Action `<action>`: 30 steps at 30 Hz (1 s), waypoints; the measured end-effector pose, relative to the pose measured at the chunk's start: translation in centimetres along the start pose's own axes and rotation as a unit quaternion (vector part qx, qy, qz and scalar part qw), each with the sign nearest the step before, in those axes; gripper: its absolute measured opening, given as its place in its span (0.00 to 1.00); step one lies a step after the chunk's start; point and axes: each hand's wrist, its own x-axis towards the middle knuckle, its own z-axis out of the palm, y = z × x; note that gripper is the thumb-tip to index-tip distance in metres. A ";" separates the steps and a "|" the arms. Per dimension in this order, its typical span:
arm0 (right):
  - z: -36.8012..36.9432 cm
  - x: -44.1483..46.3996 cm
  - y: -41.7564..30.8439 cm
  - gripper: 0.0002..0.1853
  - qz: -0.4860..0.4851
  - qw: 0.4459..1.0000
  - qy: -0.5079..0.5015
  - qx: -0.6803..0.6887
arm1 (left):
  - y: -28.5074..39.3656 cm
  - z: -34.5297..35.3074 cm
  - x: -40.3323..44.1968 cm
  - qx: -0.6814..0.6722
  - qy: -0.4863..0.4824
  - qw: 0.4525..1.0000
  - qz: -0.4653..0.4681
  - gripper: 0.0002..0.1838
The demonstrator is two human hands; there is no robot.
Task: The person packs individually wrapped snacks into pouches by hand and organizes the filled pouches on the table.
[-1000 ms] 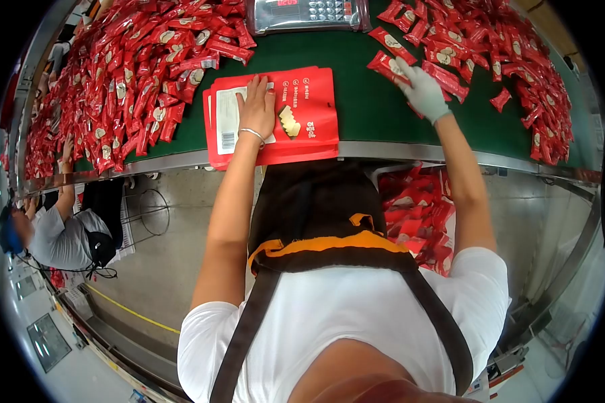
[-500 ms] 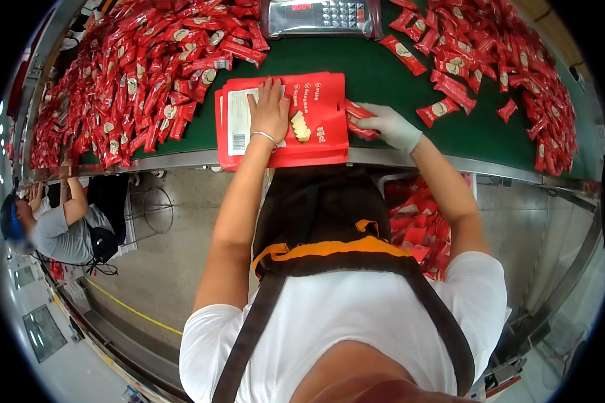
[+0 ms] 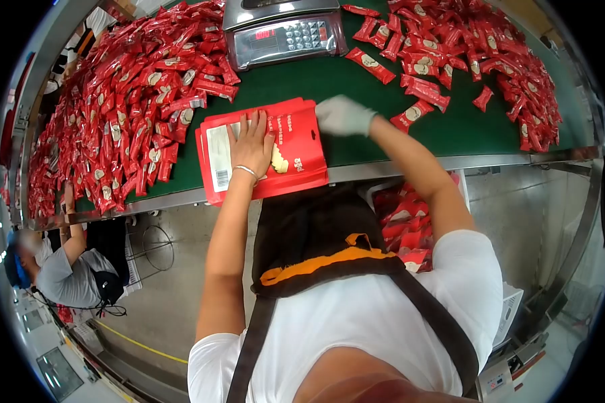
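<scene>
A stack of flat red pouches (image 3: 299, 144) lies on the green table surface at its front edge. My left hand (image 3: 251, 144), bare and with a bracelet, rests on the top pouch with fingers spread. At the stack's right edge is my right hand (image 3: 345, 115) in a pale glove, its fingers curled and blurred. Whatever it holds, if anything, is hidden. Small red packets (image 3: 410, 115) lie to the right of the glove.
A large heap of red packets (image 3: 124, 101) covers the left side, with another heap (image 3: 444, 40) at the right. A scale (image 3: 286, 37) stands at the back. Below the table are a container of red packages (image 3: 407, 221) and, at left, a co-worker (image 3: 81, 269).
My right hand went from the loose packets at right to the pouch stack's right edge, and the packets it held no longer show. My left hand stayed on the stack. The view has shifted.
</scene>
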 end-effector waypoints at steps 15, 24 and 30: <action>-9.1 -17.6 7.0 0.31 0.079 0.993 -0.016 -0.090 | -0.3 0.6 0.5 -0.051 0.014 0.999 -0.012 0.28; -6.4 -19.1 3.3 0.35 0.124 0.986 0.032 -0.103 | -0.8 1.0 1.3 -0.143 -0.012 0.990 -0.019 0.30; -5.7 -16.6 -0.9 0.31 0.058 0.997 0.009 -0.040 | -1.5 1.5 0.9 -0.151 0.012 0.988 -0.018 0.30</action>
